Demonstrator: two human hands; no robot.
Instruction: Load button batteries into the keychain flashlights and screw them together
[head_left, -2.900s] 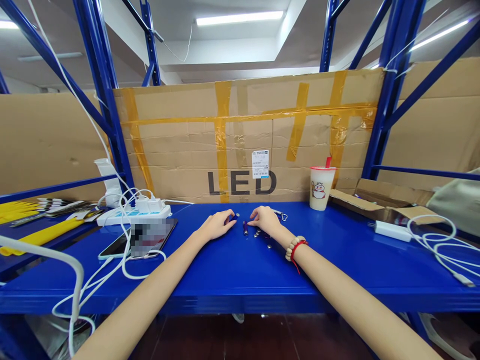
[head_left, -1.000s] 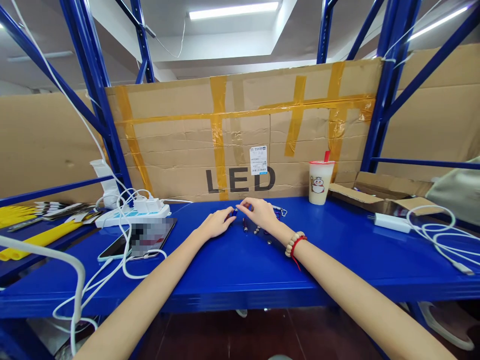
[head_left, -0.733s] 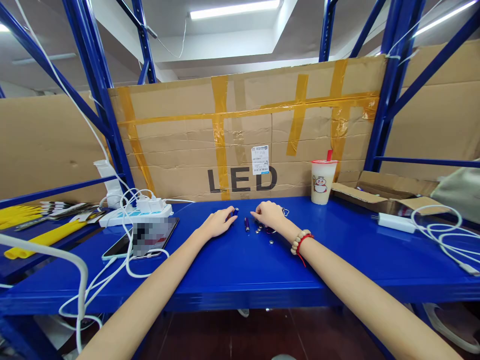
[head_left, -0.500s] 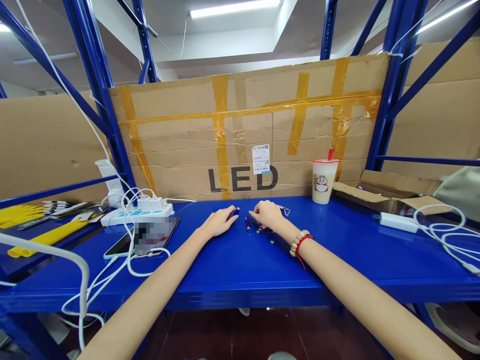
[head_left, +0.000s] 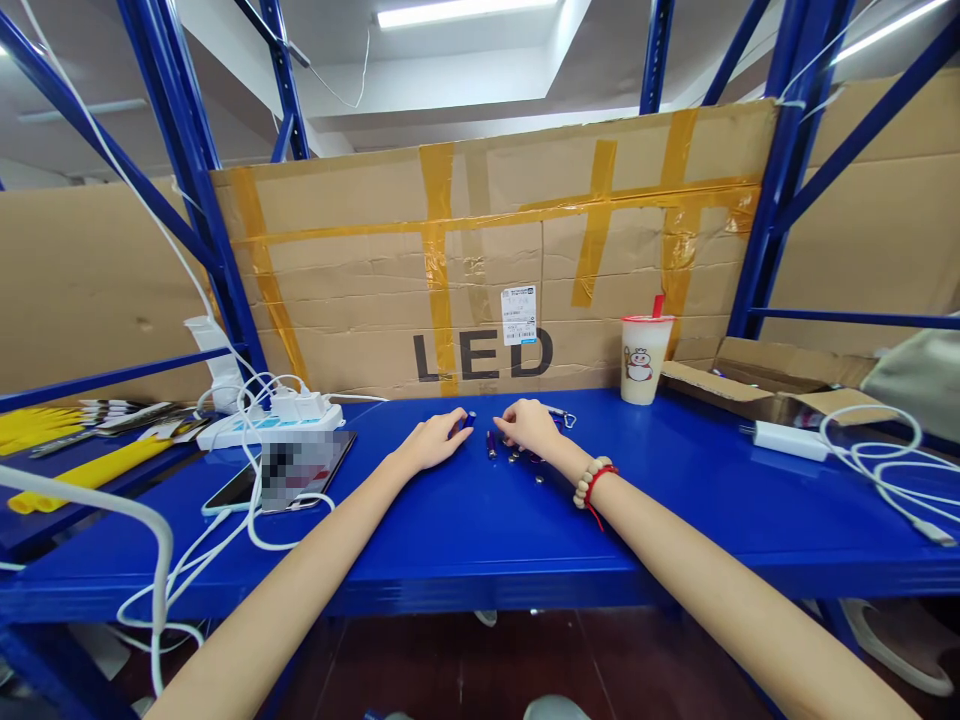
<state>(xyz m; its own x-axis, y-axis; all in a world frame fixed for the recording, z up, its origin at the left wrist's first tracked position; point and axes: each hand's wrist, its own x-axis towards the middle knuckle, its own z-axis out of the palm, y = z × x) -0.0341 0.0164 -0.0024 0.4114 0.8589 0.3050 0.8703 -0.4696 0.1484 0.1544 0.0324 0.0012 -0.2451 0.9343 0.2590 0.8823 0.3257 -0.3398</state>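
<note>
My left hand (head_left: 437, 441) rests low over the blue tabletop, thumb and fingers closed round a small dark blue cylinder (head_left: 470, 419) whose end pokes out. A short purple-blue metal tube (head_left: 492, 445) stands or lies between the two hands; which one I cannot tell. My right hand (head_left: 529, 428) has its fingers curled together at the table surface, and whatever they pinch is hidden. Under and beside it lie several small shiny round pieces, one of them a silver piece (head_left: 539, 480) nearer me. Behind the right hand a metal clip (head_left: 568, 420) shows in part.
A lidded drink cup (head_left: 646, 362) with a red straw stands at the back right, beside an open cardboard box (head_left: 720, 394). White charger and cable (head_left: 791, 440) lie at right. On the left are a phone (head_left: 304, 475), a power strip (head_left: 277, 428) and loose white cables.
The whole view has shifted slightly. Both hands keep nearly the same place and grip, and the small pieces lie as before.
</note>
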